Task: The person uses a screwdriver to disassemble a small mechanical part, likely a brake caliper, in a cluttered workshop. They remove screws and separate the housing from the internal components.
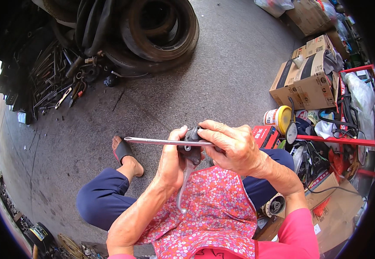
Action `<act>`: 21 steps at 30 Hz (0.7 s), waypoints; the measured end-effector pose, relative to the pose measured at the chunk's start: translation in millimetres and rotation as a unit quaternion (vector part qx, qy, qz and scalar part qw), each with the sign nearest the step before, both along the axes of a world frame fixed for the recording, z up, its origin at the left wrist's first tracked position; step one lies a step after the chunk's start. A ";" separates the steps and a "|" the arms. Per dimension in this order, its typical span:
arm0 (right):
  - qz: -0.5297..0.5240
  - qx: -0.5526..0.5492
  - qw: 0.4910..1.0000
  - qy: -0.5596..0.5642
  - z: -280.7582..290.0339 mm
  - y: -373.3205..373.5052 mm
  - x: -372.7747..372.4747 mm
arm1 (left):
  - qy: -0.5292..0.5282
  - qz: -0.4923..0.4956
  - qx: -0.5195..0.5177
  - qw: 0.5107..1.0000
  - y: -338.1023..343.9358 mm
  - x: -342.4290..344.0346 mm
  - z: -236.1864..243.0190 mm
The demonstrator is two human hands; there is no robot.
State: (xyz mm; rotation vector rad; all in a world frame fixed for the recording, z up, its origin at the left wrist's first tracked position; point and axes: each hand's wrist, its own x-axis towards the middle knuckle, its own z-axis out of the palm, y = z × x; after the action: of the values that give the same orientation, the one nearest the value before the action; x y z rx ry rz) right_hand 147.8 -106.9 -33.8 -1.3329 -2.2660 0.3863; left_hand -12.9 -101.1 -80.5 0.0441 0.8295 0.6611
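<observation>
A brake lever assembly is held up in front of my body, with a silver lever blade (184,187) hanging down from a black housing (191,134). My left hand (170,162) is closed around it from the left, thumb pointing up. In my right hand (241,149) the fingers are curled over a screwdriver (163,141), whose handle is hidden by the palm. Its steel shaft lies nearly level across the front of the housing, and the cross-shaped tip points left, past my left thumb. My right index and middle fingertips touch the top of the black housing.
Old tyres (159,30) are stacked at the far left, beside a heap of hand tools (58,73). To the right stand a cardboard box (304,82), a yellow-lidded tub (278,118), a round mirror (291,131) and a red metal rack (334,139) crowded with parts. My sandalled foot (125,153) rests on the floor.
</observation>
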 end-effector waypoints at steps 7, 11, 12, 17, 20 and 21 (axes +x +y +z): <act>-0.089 -0.168 0.943 0.274 11.8 7.8 3.3 | -0.046 0.027 0.040 0.998 4.9 -4.6 14.2; -0.267 -0.408 0.806 0.336 34.0 16.5 3.5 | -0.027 0.056 0.073 0.995 7.7 -1.7 19.3; -0.255 -0.426 0.803 0.331 30.1 17.2 6.8 | -0.009 0.071 0.073 0.995 6.8 -0.4 21.0; -0.214 -0.464 0.784 0.353 24.4 12.3 1.8 | -0.061 0.049 0.049 0.996 2.9 -7.3 13.3; -0.216 -0.521 0.756 0.332 24.9 13.1 4.6 | -0.026 0.037 0.114 0.993 2.7 -6.4 12.1; -0.219 -0.536 0.743 0.335 24.8 13.1 6.2 | -0.018 0.032 0.104 0.994 3.3 -6.8 16.4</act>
State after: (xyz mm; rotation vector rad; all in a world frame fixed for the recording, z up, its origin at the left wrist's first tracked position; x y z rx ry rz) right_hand 154.1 -93.7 -9.0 -1.7228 -0.9731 1.8180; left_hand -19.7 -97.8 -64.1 0.1939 0.7282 0.8048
